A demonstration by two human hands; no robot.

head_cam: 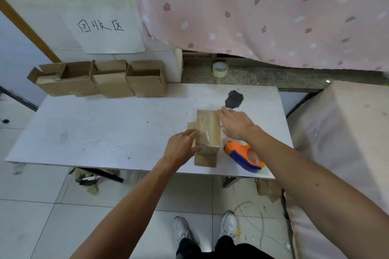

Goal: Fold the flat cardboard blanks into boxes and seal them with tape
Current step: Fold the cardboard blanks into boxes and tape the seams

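Left hand [183, 147] pressing taped box [207, 128], right hand [235, 124] touching far corner

Left grip [182, 147], right grip [236, 125], both unclenched

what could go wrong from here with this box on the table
1. The tape dispenser lies near the front edge of the table, close by the right hand and its forearm. A sweep of that arm could knock it to the floor.
2. The box has loose flaps sticking out at its base. Turning it with the left hand may catch or crease them.
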